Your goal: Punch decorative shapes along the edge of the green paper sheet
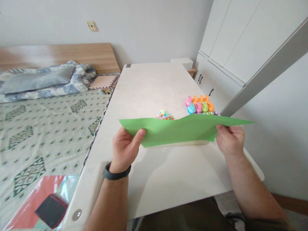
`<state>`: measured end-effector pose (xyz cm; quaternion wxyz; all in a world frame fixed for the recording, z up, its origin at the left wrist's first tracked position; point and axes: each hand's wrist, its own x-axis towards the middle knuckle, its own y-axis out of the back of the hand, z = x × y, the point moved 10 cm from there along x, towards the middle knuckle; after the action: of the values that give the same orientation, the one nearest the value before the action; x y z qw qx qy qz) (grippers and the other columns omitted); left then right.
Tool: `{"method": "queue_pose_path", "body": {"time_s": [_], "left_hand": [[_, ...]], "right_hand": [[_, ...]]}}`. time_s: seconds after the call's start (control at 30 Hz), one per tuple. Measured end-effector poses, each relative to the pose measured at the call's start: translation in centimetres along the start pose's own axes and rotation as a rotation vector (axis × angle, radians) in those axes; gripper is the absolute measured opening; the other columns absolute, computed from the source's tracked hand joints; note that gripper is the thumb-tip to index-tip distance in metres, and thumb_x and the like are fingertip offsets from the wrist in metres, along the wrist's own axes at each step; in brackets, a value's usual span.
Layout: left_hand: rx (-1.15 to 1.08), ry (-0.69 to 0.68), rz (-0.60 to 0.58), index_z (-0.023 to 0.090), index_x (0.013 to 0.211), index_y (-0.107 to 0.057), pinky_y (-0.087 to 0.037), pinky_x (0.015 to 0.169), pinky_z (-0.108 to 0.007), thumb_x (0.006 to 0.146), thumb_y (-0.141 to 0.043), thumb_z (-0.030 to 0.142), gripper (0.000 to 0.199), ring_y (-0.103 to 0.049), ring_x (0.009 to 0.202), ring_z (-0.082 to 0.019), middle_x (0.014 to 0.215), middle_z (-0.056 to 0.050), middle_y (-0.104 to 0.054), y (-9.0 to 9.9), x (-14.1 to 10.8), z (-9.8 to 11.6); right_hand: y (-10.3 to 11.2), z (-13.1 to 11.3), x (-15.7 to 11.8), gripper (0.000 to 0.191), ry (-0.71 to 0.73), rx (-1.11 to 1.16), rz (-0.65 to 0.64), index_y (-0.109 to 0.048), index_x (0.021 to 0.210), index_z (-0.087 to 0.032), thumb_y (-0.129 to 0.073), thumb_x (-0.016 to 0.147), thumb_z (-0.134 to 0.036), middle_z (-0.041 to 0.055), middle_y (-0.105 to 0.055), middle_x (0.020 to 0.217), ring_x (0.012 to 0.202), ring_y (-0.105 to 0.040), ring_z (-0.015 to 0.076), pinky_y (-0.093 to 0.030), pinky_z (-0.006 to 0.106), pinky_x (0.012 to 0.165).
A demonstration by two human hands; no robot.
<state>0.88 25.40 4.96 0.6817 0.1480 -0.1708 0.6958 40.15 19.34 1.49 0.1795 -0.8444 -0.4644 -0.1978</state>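
Near the counter's edge, a red-and-teal paper stack [36, 205] is lying on the bed, with a black pad [51, 210] resting on it. The left hand [125, 149] and right hand [229, 139] are closed, each pinching an opposite end of the green paper sheet [173, 131] between thumb and fingers. This two-point grip is keeping the sheet spread and lifted just above the counter [149, 89]. Beyond it, colorful paper cutouts [165, 115] are sitting in a small pile, and craft punches [201, 104] are standing grouped together within reach.
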Motion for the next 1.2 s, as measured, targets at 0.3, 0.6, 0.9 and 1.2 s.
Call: {"method": "queue_pose_path", "body": {"time_s": [0.3, 0.6, 0.9, 1.2], "left_hand": [[0.072, 0.08, -0.074, 0.018, 0.123, -0.064, -0.056, 0.101, -0.042, 0.087, -0.075, 0.04, 0.044, -0.068, 0.113, -0.026, 0.126, -0.012, -0.071, -1.5, 0.4, -1.8], [0.048, 0.15, -0.107, 0.018, 0.122, -0.064, -0.056, 0.099, -0.042, 0.09, -0.071, 0.043, 0.041, -0.067, 0.116, -0.027, 0.126, -0.012, -0.071, -1.8, 0.4, -3.4], [0.041, 0.095, -0.082, 0.018, 0.124, -0.065, -0.055, 0.103, -0.043, 0.093, -0.067, 0.041, 0.039, -0.065, 0.12, -0.028, 0.128, -0.012, -0.07, -2.0, 0.2, -2.4], [0.166, 0.063, -0.075, 0.017, 0.119, -0.07, -0.055, 0.101, -0.041, 0.095, -0.066, 0.04, 0.034, -0.068, 0.112, -0.026, 0.121, -0.011, -0.073, -1.7, 0.4, -2.7]], "right_hand": [[-2.5, 1.1, -0.8, 0.039, -0.173, -0.008, -0.157, -0.067, 0.125, -0.03, -0.072, 0.088, -0.043, 0.0073, -0.072, 0.13, 0.123, -0.065, 0.0313, -0.054, 0.053, 0.103], [-2.8, 1.7, -1.2, 0.044, -0.192, -0.033, -0.165, -0.063, 0.131, -0.028, -0.07, 0.09, -0.044, 0.0078, -0.068, 0.137, 0.126, -0.064, 0.0302, -0.053, 0.051, 0.105], [-2.7, 1.5, -1.2, 0.043, -0.162, -0.039, -0.141, -0.066, 0.13, -0.027, -0.07, 0.091, -0.043, 0.0089, -0.071, 0.131, 0.122, -0.066, 0.0303, -0.051, 0.053, 0.107], [-2.8, 1.3, -1.3, 0.04, -0.161, -0.127, -0.159, -0.068, 0.126, -0.023, -0.07, 0.091, -0.042, 0.0095, -0.072, 0.128, 0.121, -0.066, 0.0286, -0.048, 0.051, 0.111]]}}
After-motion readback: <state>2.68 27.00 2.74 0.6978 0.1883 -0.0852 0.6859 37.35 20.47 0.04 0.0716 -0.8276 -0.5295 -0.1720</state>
